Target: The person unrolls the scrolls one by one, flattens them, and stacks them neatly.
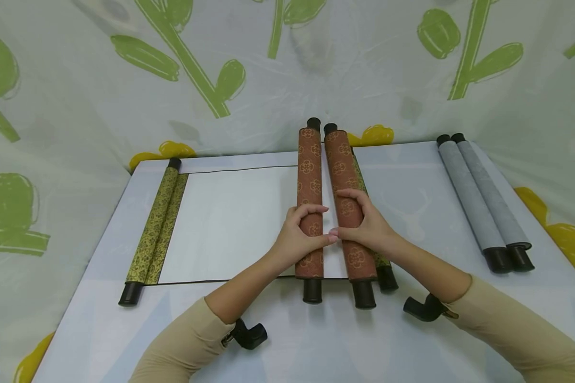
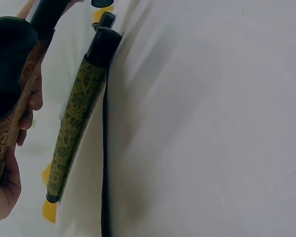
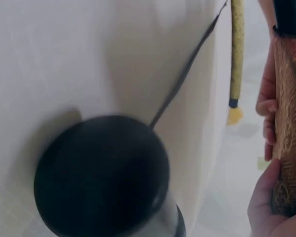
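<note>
A scroll with reddish-brown, flower-patterned backing is held near its middle, over the right part of a spread-out scroll. My left hand (image 1: 297, 231) grips its left roll (image 1: 309, 170), fingers over the top and thumb on the near side. The right hand (image 1: 366, 223) grips the right roll (image 1: 341, 165) in the same way, and the two thumb tips meet in the gap between the rolls. Beneath lies the white sheet (image 1: 230, 223) of the spread scroll, with its green-gold left roll (image 1: 150, 229). Its right roll (image 1: 385, 274) is mostly hidden behind the brown one.
A grey scroll (image 1: 484, 197), rolled from both ends, lies at the table's right side. The pale table (image 1: 287, 351) ends at a back edge against a leaf-patterned curtain (image 1: 364, 64). Black camera mounts (image 1: 249, 335) stick out below both wrists.
</note>
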`<control>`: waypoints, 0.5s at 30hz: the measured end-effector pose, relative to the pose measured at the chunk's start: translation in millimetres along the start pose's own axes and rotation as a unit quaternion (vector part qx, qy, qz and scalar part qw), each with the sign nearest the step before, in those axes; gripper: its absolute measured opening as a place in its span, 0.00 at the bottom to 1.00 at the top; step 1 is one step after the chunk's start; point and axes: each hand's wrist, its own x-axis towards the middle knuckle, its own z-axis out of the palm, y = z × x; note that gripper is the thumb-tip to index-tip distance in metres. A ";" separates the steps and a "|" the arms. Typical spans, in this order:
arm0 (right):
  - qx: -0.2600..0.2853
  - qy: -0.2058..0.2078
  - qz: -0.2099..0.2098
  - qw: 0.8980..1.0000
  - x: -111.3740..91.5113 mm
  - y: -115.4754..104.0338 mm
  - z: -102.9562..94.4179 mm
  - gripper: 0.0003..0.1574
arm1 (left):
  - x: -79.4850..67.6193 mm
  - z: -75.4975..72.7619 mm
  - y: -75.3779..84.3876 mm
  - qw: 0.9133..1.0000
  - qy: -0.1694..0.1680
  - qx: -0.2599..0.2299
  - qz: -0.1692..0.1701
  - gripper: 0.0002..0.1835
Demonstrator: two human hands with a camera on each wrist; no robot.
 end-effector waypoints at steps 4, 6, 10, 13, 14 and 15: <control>-0.015 0.015 0.011 1.000 2.0 -0.4 2.6 0.51 | -0.4 -3.1 -1.1 1.000 0.011 0.009 0.000 0.28; -0.014 0.016 0.018 1.000 2.1 -0.8 2.3 0.51 | -0.5 -4.8 -2.5 1.000 0.015 0.010 0.006 0.27; -0.006 -0.005 0.023 1.000 2.2 -2.0 -0.9 0.51 | -0.8 -8.5 -5.6 1.000 0.016 0.008 0.013 0.28; -0.004 -0.034 0.023 0.999 1.6 -2.5 -4.6 0.51 | -2.0 -12.2 -6.4 1.000 0.010 0.007 0.008 0.31; -0.004 -0.042 0.025 0.999 1.4 -2.5 -5.6 0.50 | -2.5 -13.6 -6.2 1.000 0.006 0.006 0.005 0.32; -0.003 -0.047 0.028 0.998 1.3 -2.5 -6.4 0.50 | -2.9 -15.2 -5.9 1.000 0.005 0.008 0.004 0.33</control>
